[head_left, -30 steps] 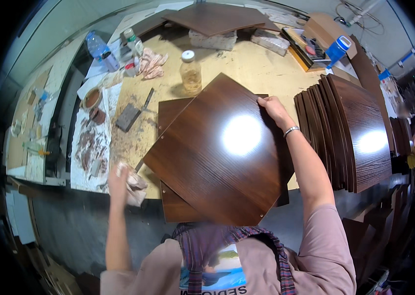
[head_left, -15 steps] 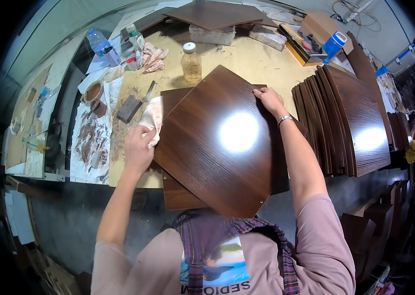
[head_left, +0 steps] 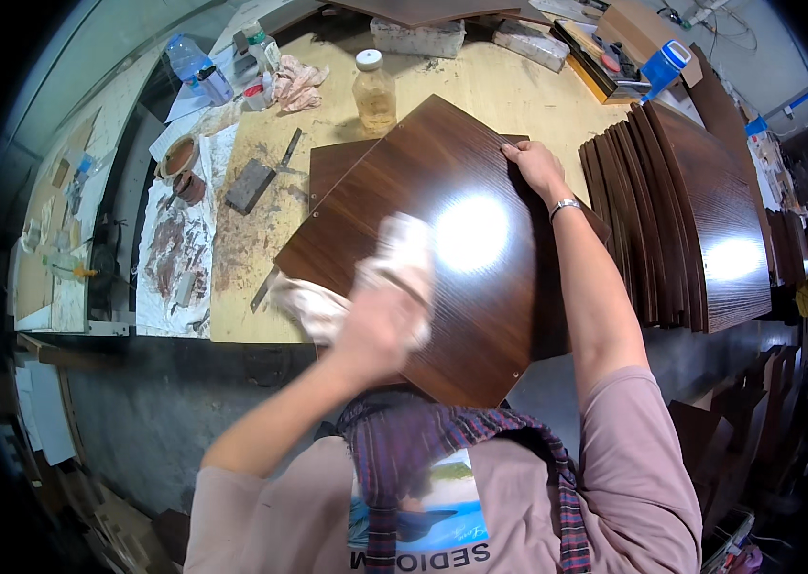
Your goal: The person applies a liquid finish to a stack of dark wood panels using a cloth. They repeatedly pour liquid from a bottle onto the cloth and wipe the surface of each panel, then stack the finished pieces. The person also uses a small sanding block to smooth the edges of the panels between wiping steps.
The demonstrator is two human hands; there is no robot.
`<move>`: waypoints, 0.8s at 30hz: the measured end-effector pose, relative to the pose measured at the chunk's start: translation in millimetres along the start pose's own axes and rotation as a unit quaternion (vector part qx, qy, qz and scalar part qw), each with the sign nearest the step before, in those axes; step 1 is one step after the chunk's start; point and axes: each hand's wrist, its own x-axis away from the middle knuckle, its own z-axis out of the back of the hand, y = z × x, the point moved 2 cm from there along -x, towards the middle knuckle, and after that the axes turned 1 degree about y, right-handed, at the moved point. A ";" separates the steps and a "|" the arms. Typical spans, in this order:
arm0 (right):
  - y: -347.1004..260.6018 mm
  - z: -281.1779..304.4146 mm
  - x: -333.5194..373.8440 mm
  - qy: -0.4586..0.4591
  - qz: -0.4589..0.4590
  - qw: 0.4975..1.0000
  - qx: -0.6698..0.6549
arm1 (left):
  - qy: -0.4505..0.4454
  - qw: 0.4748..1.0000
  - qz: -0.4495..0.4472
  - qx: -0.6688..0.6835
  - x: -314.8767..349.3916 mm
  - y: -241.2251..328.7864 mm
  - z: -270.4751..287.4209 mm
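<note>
A dark brown wood-grain panel lies turned at an angle over another brown panel, with a bright glare on its face. My left hand, smeared by motion, is closed on a whitish cloth over the panel's left half; a loose end of the cloth trails to the left. At the upper right edge of the same panel, my right hand grips it with the fingers bent round the rim. A clear jar with a white lid stands just beyond the panel's far corner.
To the right stands a row of upright brown panels. A dark block, a stained white sheet and a brown-filled cup lie left. Farther back are a pink rag, bottles and a blue container.
My left hand has moved right with the cloth, from the panel's left edge onto its face. My right hand still holds the panel's edge.
</note>
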 end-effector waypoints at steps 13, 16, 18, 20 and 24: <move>-6.0 1.5 5.9 0.008 0.000 1.000 -0.007 | 0.069 0.974 0.158 -0.144 -10.7 -99.2 36.7; -6.4 1.9 6.2 0.021 0.002 1.000 0.012 | 0.054 0.982 0.122 -0.135 -3.2 -73.6 27.1; -8.3 3.5 9.3 0.013 -0.001 1.000 0.010 | 0.010 0.992 0.097 -0.082 -7.6 -60.6 22.4; -13.1 2.8 12.2 0.008 -0.001 1.000 0.014 | 0.054 0.978 0.169 -0.112 -3.8 -89.0 19.5; -7.9 2.7 9.9 0.026 -0.002 0.999 0.032 | 0.137 0.925 0.320 -0.155 5.6 -133.8 31.1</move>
